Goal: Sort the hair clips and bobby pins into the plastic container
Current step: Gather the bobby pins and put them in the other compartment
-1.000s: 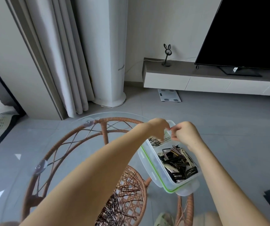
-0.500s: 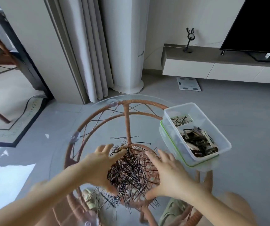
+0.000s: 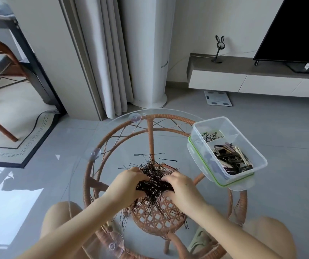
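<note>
Since 0.5 s ago, on the glass table (image 3: 127,146) at lower centre, left of the plastic container (image 3: 209,120), the bobby pins (image 3: 154,186) have been bunched from a loose spread into 1 bundle, which I judge readies a bulk transfer. I see the left hand (image 3: 129,182) and right hand (image 3: 180,186) each curling fingers tight onto that bundle, wrists angled inward.

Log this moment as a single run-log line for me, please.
phase: gathering bobby pins on glass table | left hand: grips pile | right hand: grips pile | plastic container: open, hair clips in near compartment
</note>
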Available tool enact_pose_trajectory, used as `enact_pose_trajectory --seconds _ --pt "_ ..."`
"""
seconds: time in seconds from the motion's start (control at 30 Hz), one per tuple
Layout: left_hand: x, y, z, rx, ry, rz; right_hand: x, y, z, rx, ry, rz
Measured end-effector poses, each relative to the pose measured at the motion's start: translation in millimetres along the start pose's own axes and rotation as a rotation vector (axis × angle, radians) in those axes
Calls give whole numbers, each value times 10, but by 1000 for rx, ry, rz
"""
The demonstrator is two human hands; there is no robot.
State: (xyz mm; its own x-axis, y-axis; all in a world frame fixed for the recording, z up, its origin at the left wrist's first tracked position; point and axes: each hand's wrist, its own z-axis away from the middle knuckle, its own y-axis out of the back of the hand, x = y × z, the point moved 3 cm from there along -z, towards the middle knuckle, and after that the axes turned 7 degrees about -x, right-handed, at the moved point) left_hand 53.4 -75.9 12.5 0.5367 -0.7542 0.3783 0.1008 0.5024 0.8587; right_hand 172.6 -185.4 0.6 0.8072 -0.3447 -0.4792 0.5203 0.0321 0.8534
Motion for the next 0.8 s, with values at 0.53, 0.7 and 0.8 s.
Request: enact_pose_trajectory --seconds 0.53,0.7,0.8 --pt "48 571 67 146 114 -6 -66 685 19 181 -77 -223" --pt "85 781 95 222 104 51 -32 959 13 244 -87 -350" --pt "96 871 92 250 95 66 85 1175 1 298 -121 -500"
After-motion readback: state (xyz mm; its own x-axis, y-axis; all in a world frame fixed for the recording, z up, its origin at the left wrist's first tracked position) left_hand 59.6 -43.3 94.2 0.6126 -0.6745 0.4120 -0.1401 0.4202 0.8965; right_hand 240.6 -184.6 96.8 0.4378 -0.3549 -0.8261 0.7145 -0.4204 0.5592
